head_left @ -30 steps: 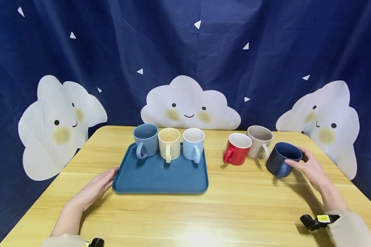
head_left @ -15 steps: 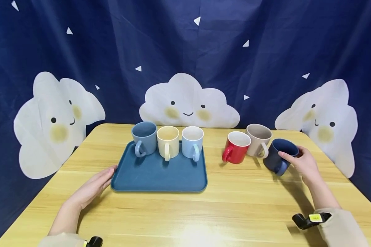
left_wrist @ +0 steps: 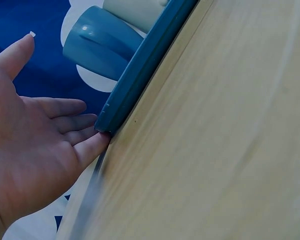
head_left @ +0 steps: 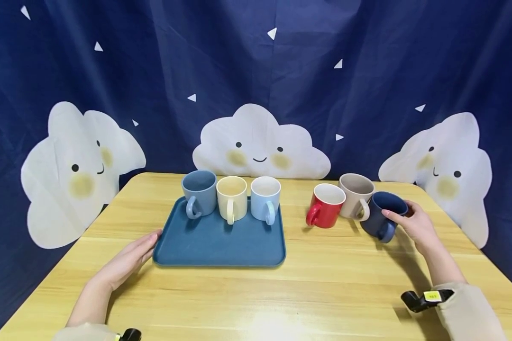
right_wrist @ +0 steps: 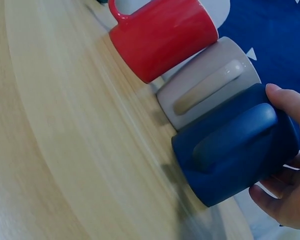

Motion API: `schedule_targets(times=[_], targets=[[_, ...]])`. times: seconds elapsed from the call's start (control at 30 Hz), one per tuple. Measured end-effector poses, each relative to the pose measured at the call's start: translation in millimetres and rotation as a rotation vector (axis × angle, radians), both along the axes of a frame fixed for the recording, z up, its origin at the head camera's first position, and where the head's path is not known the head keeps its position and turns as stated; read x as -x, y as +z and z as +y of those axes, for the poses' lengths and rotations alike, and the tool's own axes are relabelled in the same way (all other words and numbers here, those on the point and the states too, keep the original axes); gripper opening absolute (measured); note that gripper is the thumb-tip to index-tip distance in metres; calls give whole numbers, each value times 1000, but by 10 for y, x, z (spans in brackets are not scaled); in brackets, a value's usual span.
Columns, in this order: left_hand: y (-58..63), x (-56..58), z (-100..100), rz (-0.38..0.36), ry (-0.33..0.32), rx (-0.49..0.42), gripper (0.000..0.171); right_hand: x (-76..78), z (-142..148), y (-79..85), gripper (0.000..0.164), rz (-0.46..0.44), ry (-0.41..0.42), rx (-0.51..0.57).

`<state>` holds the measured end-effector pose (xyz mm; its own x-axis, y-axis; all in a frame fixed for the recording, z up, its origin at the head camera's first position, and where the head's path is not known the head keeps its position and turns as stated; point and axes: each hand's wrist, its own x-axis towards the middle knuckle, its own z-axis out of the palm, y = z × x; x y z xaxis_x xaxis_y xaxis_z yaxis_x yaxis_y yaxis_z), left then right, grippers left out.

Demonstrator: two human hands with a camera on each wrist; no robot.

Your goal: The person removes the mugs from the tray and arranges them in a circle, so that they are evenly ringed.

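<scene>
My right hand grips a dark blue mug near its rim, thumb on the handle side and fingers round the right side. In the head view the mug leans a little, handle toward me. Just left of it stands a taupe mug, then a red mug. My left hand touches the left edge of a blue tray, its fingers extended and thumb apart in the left wrist view. Along the tray's back stand a grey-blue mug, a cream mug and a light blue mug.
A wooden table carries everything. Behind it hangs a navy curtain printed with white clouds and triangles. Each sleeve has a black wrist camera strapped on, such as the right camera.
My right hand has moved the dark blue mug leftward and slightly back, closing its gap to the taupe mug. The left hand and the tray hold their places.
</scene>
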<state>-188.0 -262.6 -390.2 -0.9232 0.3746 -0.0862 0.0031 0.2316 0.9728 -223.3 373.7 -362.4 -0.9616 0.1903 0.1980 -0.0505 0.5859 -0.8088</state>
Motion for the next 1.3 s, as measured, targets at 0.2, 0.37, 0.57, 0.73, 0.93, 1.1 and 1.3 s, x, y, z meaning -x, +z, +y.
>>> schedule_targets(times=[0.2, 0.37, 0.57, 0.73, 0.93, 1.1, 1.3], targets=[[-17, 7, -4, 0, 0, -16, 68, -13, -32, 36, 70, -14, -2, 13], [-29, 7, -6, -3, 0, -24, 68, -34, -80, 149, 81, 9, -53, 41], [-32, 3, -12, -9, 3, -19, 69, -64, -169, 347, 72, 151, -60, -63], [-26, 8, -9, -13, -1, -6, 68, -100, -358, 497, 62, 222, 41, -83], [-17, 7, -4, -7, 1, -1, 68, -120, -712, 604, 50, 252, 167, -76], [-10, 8, -3, 0, 9, 3, 67, -110, -1048, 673, 45, 238, 255, -71], [-7, 5, 5, -7, 23, 16, 69, -62, -1406, 662, 46, 158, 354, -11]])
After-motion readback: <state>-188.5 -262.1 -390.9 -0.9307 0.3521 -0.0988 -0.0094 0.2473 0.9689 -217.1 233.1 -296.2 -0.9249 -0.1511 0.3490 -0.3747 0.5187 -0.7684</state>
